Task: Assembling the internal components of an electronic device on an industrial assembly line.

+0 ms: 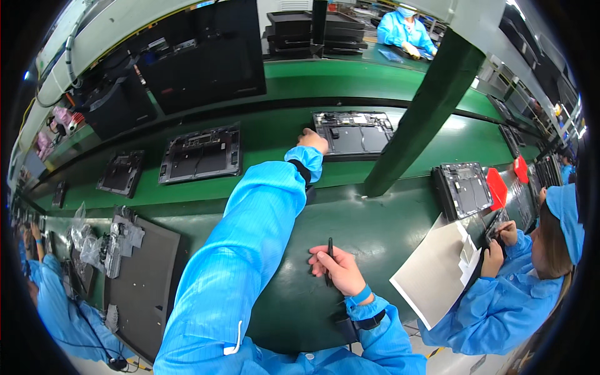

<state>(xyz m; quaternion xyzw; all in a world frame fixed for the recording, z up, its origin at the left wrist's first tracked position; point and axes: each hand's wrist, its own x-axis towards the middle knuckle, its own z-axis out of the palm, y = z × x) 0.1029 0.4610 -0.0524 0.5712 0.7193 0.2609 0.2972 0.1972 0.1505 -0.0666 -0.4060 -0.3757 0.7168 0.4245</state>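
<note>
My left hand (312,141) reaches far forward over the green conveyor belt. Its fingers are closed at the left edge of an opened tablet housing (356,140) with a dark inside and a circuit board along its far side; the fingertips are partly hidden. Close to my body, above the dark green bench, my right hand (337,270) grips a slim black pen-shaped tool (330,250), held upright between thumb and fingers. Whether it is a pen or tweezers I cannot tell.
More opened housings (201,153) lie along the belt to the left. A green post (431,106) rises right of my reach. At left is a black tray (140,281) with bagged parts. White sheets (431,275) and a co-worker (519,275) are at right.
</note>
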